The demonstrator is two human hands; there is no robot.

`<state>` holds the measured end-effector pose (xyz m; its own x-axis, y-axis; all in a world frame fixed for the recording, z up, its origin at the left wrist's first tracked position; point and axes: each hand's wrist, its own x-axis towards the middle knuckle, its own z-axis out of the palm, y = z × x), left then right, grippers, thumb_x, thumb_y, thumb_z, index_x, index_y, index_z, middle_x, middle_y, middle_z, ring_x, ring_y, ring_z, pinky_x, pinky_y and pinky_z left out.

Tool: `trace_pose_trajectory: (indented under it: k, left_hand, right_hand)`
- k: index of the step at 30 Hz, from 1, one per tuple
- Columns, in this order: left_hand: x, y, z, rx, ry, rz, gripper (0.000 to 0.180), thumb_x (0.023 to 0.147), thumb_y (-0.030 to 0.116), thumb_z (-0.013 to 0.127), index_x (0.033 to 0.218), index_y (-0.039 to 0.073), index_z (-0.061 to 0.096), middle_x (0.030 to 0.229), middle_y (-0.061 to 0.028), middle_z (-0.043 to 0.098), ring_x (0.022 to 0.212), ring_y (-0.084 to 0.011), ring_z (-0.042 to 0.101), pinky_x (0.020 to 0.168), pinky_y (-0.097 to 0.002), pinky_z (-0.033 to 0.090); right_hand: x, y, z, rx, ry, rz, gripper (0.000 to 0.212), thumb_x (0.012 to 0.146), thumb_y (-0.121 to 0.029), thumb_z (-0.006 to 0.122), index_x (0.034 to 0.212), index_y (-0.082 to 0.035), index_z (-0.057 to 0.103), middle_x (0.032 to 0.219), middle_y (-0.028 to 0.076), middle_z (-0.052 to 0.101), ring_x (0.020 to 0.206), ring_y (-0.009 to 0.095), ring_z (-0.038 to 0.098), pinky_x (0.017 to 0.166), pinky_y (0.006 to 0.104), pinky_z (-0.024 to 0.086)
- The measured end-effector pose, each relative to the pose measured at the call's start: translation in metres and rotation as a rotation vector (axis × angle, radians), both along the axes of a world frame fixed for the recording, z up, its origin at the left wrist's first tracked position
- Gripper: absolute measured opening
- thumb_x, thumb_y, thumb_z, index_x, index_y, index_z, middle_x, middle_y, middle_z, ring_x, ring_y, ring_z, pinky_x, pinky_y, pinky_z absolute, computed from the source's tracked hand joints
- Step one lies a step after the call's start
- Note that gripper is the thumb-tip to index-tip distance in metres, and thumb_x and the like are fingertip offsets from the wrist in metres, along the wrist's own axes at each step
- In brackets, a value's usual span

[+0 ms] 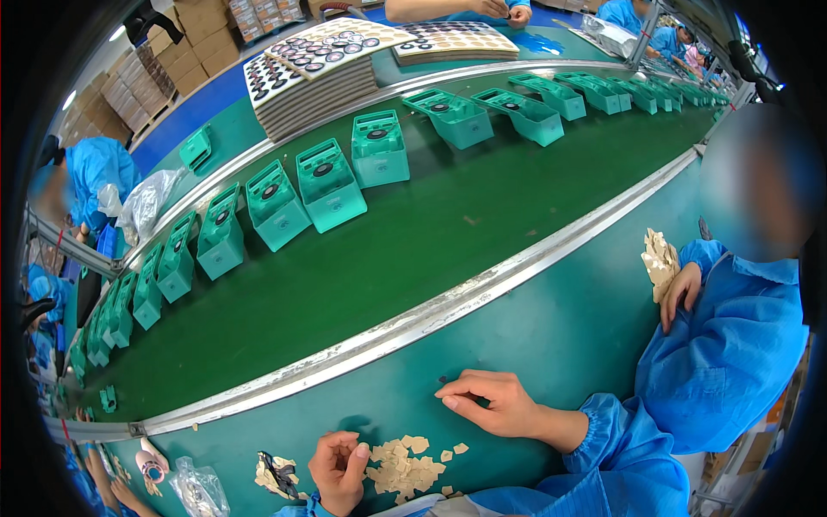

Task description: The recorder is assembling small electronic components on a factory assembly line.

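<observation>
My left hand (338,470) is closed, with its fingers curled and the thumb against them, at the left side of a pile of beige paper-like scraps (405,470); whatever it may hold is hidden. Farther right, my right hand (491,402) hovers over the green bench top (551,345), thumb and forefinger drawn together in a pinch. A tiny dark piece (443,379) shows just beyond its fingertips; I cannot tell whether they touch it. Left of my left hand lies a smaller heap of beige scraps with a crumpled black piece (277,472).
Beyond a metal rail (413,332), a green conveyor carries a curved row of teal plastic housings (331,185). Foam trays of round dark parts (327,47) are stacked behind. A co-worker (732,336) sits at the right beside more scraps (661,263). A clear bag (200,489) lies left.
</observation>
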<state>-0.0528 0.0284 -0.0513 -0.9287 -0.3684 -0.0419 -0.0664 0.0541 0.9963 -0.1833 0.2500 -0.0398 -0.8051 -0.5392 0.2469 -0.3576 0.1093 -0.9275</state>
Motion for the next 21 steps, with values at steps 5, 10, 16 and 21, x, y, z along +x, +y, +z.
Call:
trace_pose_trajectory:
  k: [5, 10, 16, 21]
  left_hand:
    - [-0.0007, 0.0010, 0.0019, 0.015, -0.012, -0.003, 0.019, 0.083, -0.003, 0.059, 0.100, -0.002, 0.052, 0.075, -0.0003, 0.050, 0.065, -0.0050, 0.045, 0.059, -0.0189, 0.036]
    - [-0.0003, 0.0000, 0.0008, -0.003, -0.014, -0.005, 0.019, 0.083, -0.003, 0.059, 0.100, -0.002, 0.051, 0.076, -0.0003, 0.050, 0.065, -0.0049, 0.045, 0.060, -0.0186, 0.036]
    - [-0.0006, 0.0019, 0.0024, 0.004, -0.014, 0.002, 0.019, 0.084, -0.004, 0.058, 0.101, -0.002, 0.051, 0.077, -0.0009, 0.052, 0.066, -0.0055, 0.047, 0.061, -0.0185, 0.038]
    - [0.0006, 0.0002, -0.0012, -0.019, -0.021, -0.007, 0.019, 0.084, -0.003, 0.058, 0.101, -0.002, 0.051, 0.078, -0.0020, 0.053, 0.067, -0.0063, 0.050, 0.062, -0.0190, 0.040]
  right_hand:
    - [0.0000, 0.0007, -0.0012, -0.002, -0.006, 0.000, 0.010, 0.086, -0.006, 0.061, 0.094, -0.003, 0.066, 0.074, 0.006, 0.061, 0.059, 0.015, 0.055, 0.052, 0.0255, 0.044]
    - [-0.0011, 0.0008, -0.0025, -0.018, 0.017, 0.007, 0.010, 0.086, -0.007, 0.061, 0.094, -0.003, 0.065, 0.074, 0.006, 0.061, 0.059, 0.015, 0.055, 0.051, 0.0259, 0.044]
    - [-0.0012, 0.0015, -0.0014, -0.017, -0.002, 0.018, 0.010, 0.086, -0.007, 0.061, 0.094, -0.003, 0.065, 0.075, 0.006, 0.061, 0.060, 0.015, 0.056, 0.051, 0.0261, 0.044]
    - [-0.0014, 0.0027, -0.0019, -0.007, 0.002, 0.018, 0.010, 0.086, -0.006, 0.061, 0.094, -0.003, 0.065, 0.075, 0.006, 0.060, 0.060, 0.015, 0.056, 0.052, 0.0261, 0.044]
